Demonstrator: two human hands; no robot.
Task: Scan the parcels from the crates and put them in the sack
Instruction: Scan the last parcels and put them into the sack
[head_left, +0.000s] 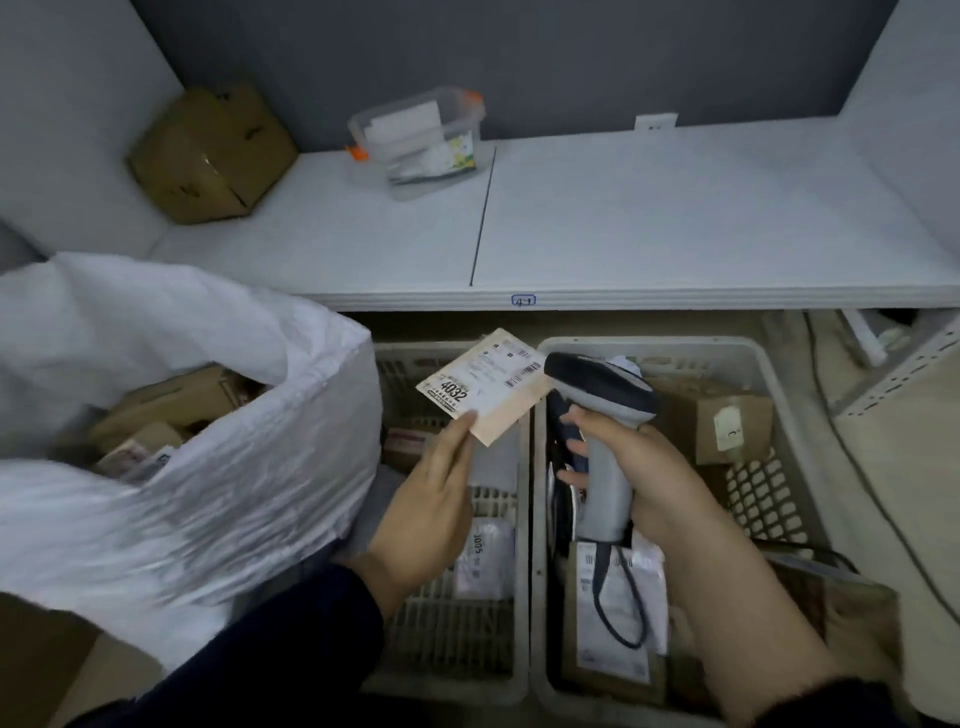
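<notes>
Right hand (639, 467) grips scanner (602, 395) beside parcel (485, 387), frame centre above crates (649, 344); left hand (431, 499) pinches only its lower corner: may slip, or the barcode may misread at this angle.

Crinkled woven-plastic sack (218, 467), matt paper parcel (483, 387), perforated plastic crates (763, 499)

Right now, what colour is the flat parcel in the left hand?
The flat parcel is pale peach with a white label, head view.
</notes>
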